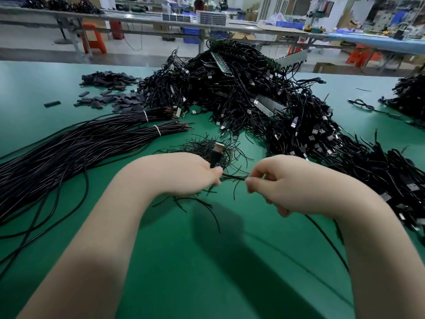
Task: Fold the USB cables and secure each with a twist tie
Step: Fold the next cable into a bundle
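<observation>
On the smooth green tabletop (69, 72), before the glossy tangled heap of finished cables (241, 88), my left hand (184, 173) has its fingers clamped round a light, limp, folded USB cable (216, 155) beneath its rigid plug, the best hold I judge, while my right hand (282, 183) pinches a thin, springy twist tie (234, 177).

Black sleeve pieces (108, 88), orange stools (94, 38)

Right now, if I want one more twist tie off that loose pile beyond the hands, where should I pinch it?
Probably pinch a free end on the near right fringe of the twist tie pile, where single strands arc clear over the green mat. Come from the right hand side, low; the pile's middle is tangled.
</observation>
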A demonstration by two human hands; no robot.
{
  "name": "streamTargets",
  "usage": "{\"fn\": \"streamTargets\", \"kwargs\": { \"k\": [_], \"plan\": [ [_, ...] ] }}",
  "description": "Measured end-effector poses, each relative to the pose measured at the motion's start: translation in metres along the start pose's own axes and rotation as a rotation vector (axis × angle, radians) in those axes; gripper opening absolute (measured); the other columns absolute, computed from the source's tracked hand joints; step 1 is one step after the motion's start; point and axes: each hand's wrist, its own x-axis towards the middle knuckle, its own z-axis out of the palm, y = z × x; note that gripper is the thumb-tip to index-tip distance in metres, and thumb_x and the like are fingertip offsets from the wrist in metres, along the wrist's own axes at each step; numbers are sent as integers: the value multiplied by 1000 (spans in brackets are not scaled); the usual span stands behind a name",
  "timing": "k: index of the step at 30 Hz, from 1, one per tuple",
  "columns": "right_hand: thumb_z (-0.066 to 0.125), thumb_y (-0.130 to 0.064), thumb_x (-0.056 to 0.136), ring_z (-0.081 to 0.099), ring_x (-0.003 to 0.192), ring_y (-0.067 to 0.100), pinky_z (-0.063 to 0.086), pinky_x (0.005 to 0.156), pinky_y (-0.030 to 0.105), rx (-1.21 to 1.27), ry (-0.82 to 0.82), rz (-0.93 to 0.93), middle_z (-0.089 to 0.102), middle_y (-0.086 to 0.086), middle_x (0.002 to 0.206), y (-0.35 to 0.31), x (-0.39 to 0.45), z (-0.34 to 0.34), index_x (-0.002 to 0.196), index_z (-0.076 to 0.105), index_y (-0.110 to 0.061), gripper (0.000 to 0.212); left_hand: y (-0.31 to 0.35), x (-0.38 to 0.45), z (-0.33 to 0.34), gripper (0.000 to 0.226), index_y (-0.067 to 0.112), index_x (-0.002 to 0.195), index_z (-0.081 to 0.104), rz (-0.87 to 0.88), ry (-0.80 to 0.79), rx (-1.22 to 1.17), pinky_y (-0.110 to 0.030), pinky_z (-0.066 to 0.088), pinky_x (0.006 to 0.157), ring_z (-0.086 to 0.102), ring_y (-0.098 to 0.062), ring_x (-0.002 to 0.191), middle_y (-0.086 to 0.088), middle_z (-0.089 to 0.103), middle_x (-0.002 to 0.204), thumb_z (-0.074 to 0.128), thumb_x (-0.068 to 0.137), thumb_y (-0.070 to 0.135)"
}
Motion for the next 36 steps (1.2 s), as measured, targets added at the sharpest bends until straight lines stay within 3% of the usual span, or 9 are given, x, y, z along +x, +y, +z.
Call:
{"fn": "streamTargets", "kwargs": {
  "k": [5,10,14,18,23,26,29,33,36],
  "plan": [
    [49,-26,99,37,53,16,35,49,33,491,210,-295,43,-8,55,-7,9,4,86,66,-27,21,-8,17,-4,45,28,138,50,134,274,-731,-36,25,119,49,-3,129,9,54,142,25,105,45],
    [46,-27,102,36,50,11,33,48,22,969,-184,-424,40,-7,59,-15,25,35,91,67,-28,24,-3,11,-11,46,11,121,64,418,131,-1481,-25,55,87,66,-13,112,-5,71,119,29,104,37],
    [56,-45,91,31,49,11,31,46,20,848,-346,-340,35,-4,59,7,37,42,88,73,-28,24,0,-5,-18,48,13,89,79,546,45,-1500,-27,59,77,72,-14,79,-2,76,86,38,94,37],
    [69,-73,57,28,48,14,23,46,22,551,-20,-93,34,-4,54,24,40,33,56,53,-21,55,-2,-16,-21,48,20,59,68,549,-38,-1365,-23,50,57,53,-11,47,5,56,51,41,93,42],
    [64,-62,76,32,51,13,26,49,26,573,210,-154,39,-3,57,24,30,8,63,63,-18,47,7,-2,-4,51,16,94,71,211,-131,-691,-22,54,61,69,-15,61,-4,75,74,28,104,41],
    [48,-29,101,37,51,8,30,47,18,684,267,-280,44,-8,59,7,20,3,90,71,-14,29,11,11,4,35,16,113,63,152,61,-948,-25,58,81,73,-15,92,-1,73,109,36,105,38],
    [39,-18,104,40,51,10,32,47,19,818,232,-405,48,-6,61,-6,14,5,104,69,-21,30,6,13,-2,37,13,113,62,256,222,-1314,-29,57,84,72,-13,90,-1,75,102,34,105,36],
    [42,-27,102,34,48,10,30,49,20,872,-144,-423,43,-10,58,-5,22,23,96,68,-22,28,3,7,-12,46,10,124,58,476,207,-1592,-31,57,88,68,-20,109,-7,72,116,26,105,37],
    [52,-45,92,28,49,10,26,51,24,845,-245,-344,33,-11,56,3,33,36,75,67,-26,30,7,0,-12,47,12,107,71,532,142,-1549,-25,58,75,72,-15,91,-2,75,94,32,102,36]
  ]
}}
